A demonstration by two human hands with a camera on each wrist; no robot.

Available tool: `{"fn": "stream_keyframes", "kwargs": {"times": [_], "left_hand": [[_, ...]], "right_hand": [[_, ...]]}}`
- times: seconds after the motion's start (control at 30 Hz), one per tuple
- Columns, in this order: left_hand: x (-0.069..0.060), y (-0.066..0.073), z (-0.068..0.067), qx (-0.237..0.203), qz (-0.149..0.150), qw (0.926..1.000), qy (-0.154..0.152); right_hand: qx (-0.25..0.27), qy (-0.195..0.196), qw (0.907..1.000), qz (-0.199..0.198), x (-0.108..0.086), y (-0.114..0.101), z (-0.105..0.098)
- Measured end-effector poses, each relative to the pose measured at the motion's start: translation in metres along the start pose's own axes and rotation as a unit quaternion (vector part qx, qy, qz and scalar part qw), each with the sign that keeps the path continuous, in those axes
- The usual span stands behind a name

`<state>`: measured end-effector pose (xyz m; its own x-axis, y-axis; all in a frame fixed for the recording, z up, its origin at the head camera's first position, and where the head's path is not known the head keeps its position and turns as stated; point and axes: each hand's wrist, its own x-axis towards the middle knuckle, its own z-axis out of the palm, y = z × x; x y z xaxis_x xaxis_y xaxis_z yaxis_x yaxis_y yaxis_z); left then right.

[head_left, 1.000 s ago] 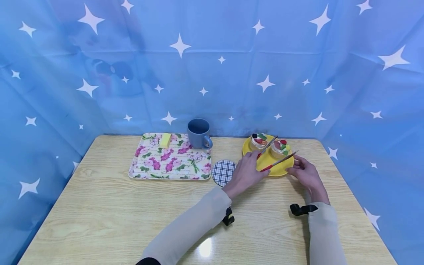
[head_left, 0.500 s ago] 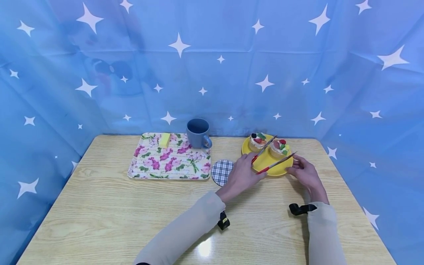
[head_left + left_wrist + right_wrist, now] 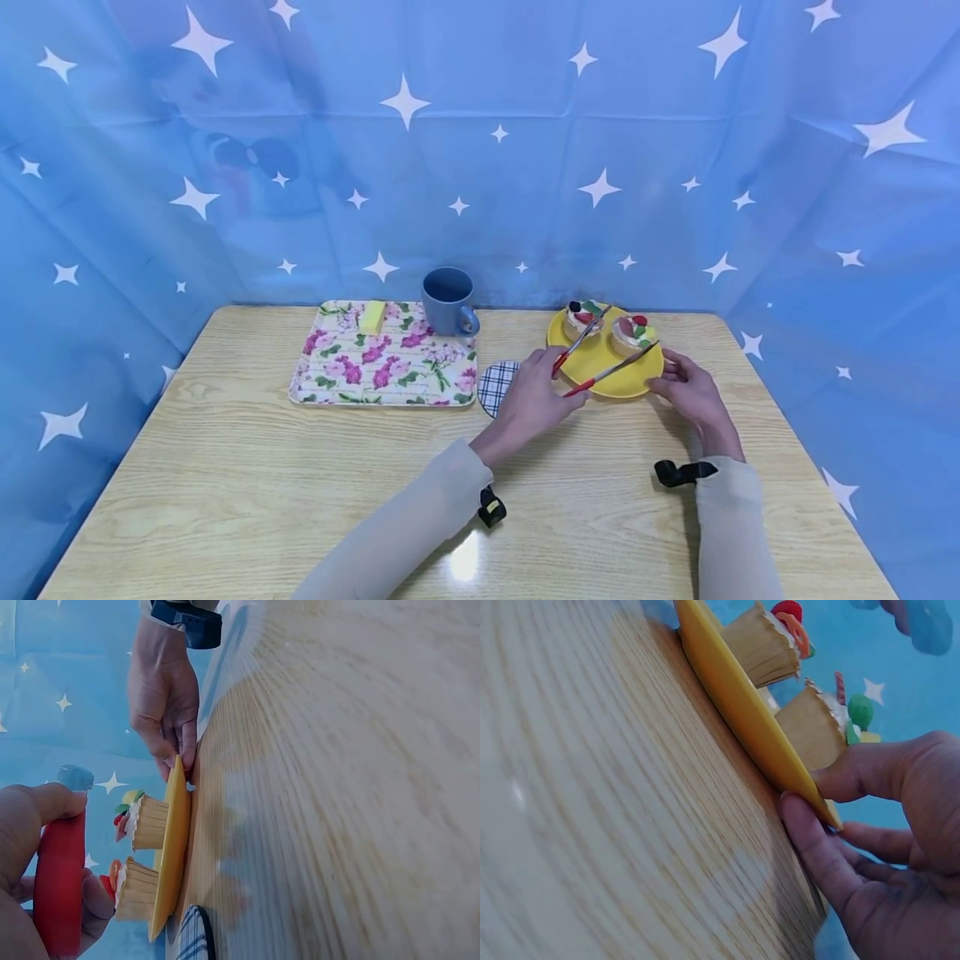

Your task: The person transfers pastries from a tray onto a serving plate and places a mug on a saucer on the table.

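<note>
Yellow plate (image 3: 628, 382) on the wood table (image 3: 315, 483), far right; two fruit-topped cupcakes, left one (image 3: 576, 322), right one (image 3: 627, 333), upright on it. Hazard, my reckoning: red-handled tongs (image 3: 60, 885) slant over the plate, so a careless sweep might topple a cupcake; a tug at the rim might slide everything. Whether the metal tips touch either cupcake, I cannot tell. Left hand (image 3: 531, 404): fingers and thumb wrapped on the tongs, whose arms stand well apart. Right hand (image 3: 693, 393): thumb and fingers nearly together, pinching the plate's right edge, low over the wood.
</note>
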<state>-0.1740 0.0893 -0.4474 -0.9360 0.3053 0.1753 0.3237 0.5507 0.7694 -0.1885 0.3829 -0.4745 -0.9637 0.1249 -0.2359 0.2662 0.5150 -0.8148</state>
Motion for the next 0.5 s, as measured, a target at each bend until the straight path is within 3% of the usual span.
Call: {"fn": "stream_keyframes", "kwargs": {"times": [0.23, 0.5], "left_hand": [[-0.007, -0.001, -0.01, 0.0, -0.022, 0.9998, 0.0], [-0.014, -0.007, -0.022, 0.018, -0.028, 0.9992, 0.022]], "right_hand": [[0.0, 0.001, 1.0, 0.003, 0.001, 0.001, 0.0], [0.001, 0.002, 1.0, 0.006, 0.002, 0.001, 0.0]]}}
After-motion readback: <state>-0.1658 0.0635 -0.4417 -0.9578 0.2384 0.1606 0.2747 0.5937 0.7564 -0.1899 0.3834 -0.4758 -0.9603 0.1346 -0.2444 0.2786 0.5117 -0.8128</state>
